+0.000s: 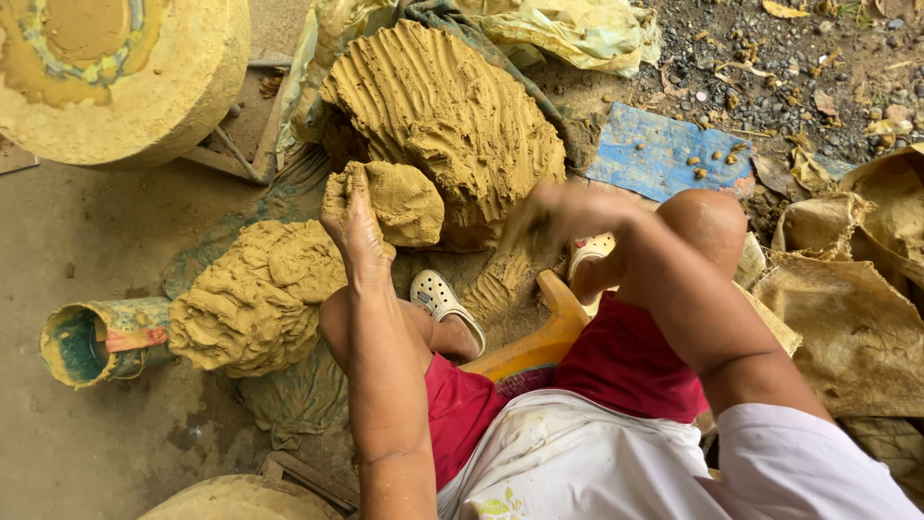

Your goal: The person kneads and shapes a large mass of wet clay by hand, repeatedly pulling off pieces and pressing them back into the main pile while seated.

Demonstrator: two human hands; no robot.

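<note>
Bare concrete floor (87, 250) carries a big ridged clay mound (443, 106) and a smaller clay heap (255, 299). Left hand (354, 226) is closed round a clay lump (399, 200) between them; right hand (549, 217) is blurred, its grip unclear. Clay looks soft, heavy and sticky, best cupped from beneath

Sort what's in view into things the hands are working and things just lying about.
In hand:
left hand gripping a small tan clay lump
right hand, blurred, at the large ridged tan clay mound

Lying about:
second tan clay heap
clay-smeared green cylindrical container
blue sheet
brown sacks
</note>
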